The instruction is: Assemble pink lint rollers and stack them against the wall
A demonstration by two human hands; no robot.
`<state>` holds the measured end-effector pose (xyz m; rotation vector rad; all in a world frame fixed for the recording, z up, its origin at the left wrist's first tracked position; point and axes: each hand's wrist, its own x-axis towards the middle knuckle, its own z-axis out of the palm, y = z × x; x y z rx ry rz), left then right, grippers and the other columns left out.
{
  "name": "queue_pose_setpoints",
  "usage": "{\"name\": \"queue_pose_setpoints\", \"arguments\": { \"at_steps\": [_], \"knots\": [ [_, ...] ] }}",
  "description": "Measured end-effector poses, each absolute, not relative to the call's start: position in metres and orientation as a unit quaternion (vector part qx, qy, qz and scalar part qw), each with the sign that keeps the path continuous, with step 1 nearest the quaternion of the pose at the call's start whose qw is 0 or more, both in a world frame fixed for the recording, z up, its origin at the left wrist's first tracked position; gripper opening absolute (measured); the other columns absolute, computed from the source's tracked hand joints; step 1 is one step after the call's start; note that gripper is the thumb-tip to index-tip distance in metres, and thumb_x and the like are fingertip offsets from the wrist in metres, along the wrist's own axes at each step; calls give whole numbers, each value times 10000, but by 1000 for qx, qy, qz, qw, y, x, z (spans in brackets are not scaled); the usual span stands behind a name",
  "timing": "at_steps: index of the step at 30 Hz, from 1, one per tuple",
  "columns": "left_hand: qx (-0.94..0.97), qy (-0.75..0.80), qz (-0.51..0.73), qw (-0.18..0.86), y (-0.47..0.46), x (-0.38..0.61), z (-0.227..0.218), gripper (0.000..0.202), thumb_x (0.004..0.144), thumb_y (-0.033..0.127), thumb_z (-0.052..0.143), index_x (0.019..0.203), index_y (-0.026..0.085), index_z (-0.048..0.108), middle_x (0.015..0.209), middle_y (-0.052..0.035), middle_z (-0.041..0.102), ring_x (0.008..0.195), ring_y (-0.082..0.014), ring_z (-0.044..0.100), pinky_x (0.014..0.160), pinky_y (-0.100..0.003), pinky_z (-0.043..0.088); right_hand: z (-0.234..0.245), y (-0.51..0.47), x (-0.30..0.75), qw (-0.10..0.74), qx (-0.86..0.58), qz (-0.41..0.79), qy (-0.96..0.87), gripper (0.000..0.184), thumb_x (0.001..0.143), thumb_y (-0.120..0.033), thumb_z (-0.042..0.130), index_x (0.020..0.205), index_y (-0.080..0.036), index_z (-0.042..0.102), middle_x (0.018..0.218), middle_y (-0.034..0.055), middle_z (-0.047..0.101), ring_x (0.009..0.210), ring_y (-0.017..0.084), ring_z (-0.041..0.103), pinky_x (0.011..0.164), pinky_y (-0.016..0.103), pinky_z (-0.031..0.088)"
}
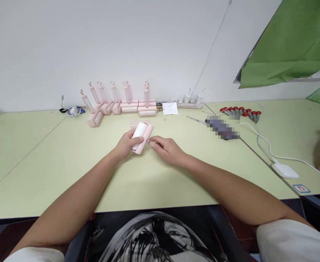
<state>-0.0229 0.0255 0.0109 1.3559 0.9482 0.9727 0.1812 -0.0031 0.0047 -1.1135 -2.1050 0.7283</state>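
Note:
Out over the middle of the table, my left hand (pixel 125 145) is closed around a lint roller (pixel 140 137) with a white roll and a pale pink shell. Its thumb lies across the white roll, and the roller is tilted. My right hand (pixel 168 148) pinches a small shiny clear piece (pixel 149 142) at the middle of the shell's right side. Fingers hide most of that piece, which sits where a handle joins. Just behind the roller, a pale pink flat part (pixel 136 124) lies on the table, partly covered.
Several pink lint rollers (pixel 126 105) with upright clear handles line the wall. A white paper (pixel 170 108) and a power strip (pixel 190 104) lie to their right. Further right are a blurred dark object (pixel 222 128), several red-capped grey items (pixel 240 111), and a white charger (pixel 284 170) with cable.

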Motion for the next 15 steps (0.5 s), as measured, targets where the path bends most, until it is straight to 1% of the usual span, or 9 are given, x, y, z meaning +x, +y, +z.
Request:
{"name": "queue_pose_setpoints", "arguments": {
  "at_steps": [3,6,9,15],
  "knots": [
    [590,408,410,563,26,-23,10,480,642,436,734,1000,151,586,725,20,550,598,-119,456,540,-235,332,4,-3,181,307,-439,271,-800,304,976,-405,443,1089,-203,640,786,11,651,681,150,546,646,265,354],
    [607,416,405,542,27,-24,8,469,655,427,724,1007,145,594,760,15,551,624,-120,449,559,-232,331,5,-3,180,282,-460,254,-803,275,972,-392,458,1003,-193,645,782,22,649,678,153,536,638,269,332],
    [632,427,390,516,27,-25,6,458,688,427,701,1034,147,590,806,7,552,668,-130,461,580,-229,341,7,-3,179,255,-472,232,-812,261,977,-374,455,923,-184,625,798,40,648,699,162,538,640,275,316],
    [661,444,371,477,25,-25,8,497,738,445,670,1131,155,573,929,-31,585,776,-173,529,628,-253,406,8,-6,177,227,-488,197,-819,276,1000,-371,418,862,-189,573,848,72,653,730,182,540,626,285,294]
  ]
}}
